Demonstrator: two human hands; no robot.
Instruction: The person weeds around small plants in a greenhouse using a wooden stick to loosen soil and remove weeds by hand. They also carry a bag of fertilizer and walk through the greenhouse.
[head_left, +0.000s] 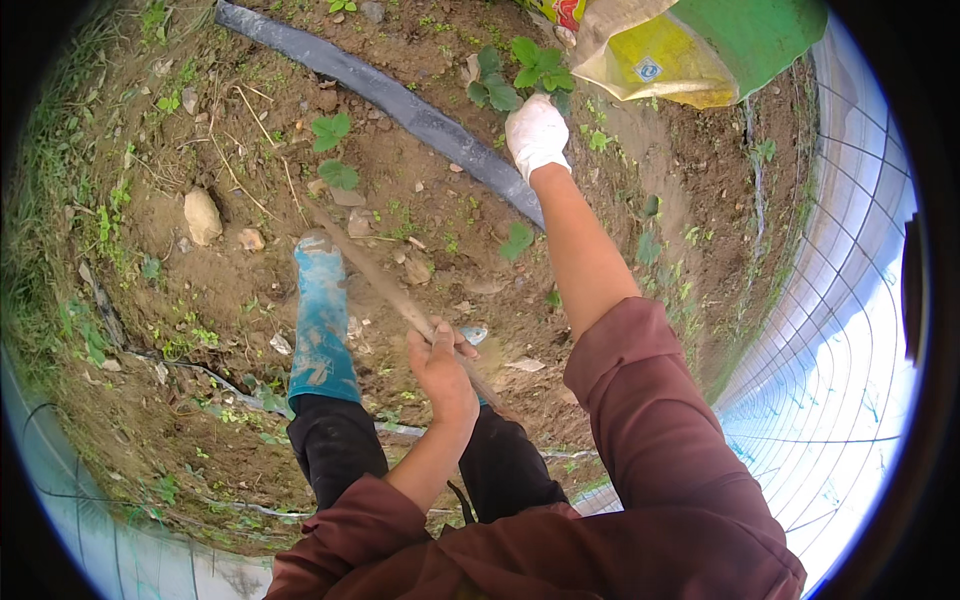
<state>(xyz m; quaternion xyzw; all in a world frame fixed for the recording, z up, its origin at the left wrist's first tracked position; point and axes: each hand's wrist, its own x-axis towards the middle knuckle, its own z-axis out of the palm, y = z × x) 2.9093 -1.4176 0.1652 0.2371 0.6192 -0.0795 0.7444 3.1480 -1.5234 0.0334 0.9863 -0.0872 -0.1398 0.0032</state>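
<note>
My left hand (444, 367), bare, is closed around a long wooden handle (379, 281). The handle slants from near my right leg up past the boot toward the soil; no tool head can be made out. My right hand (537, 133) wears a white glove and reaches far out to a low leafy plant (538, 66) that looks like a strawberry plant. Its fingers are bent under or behind the leaves, so whether they grip a stem is hidden. A grey flat drip hose or strip (420, 120) passes beside the glove across the ground.
A green and yellow woven sack (667, 64) lies just beyond the gloved hand. Small seedlings (334, 154) and stones (202, 216) dot the brown soil. My blue boot (322, 322) stands left of the handle. Plastic greenhouse walls with wire mesh (840, 247) curve along the right.
</note>
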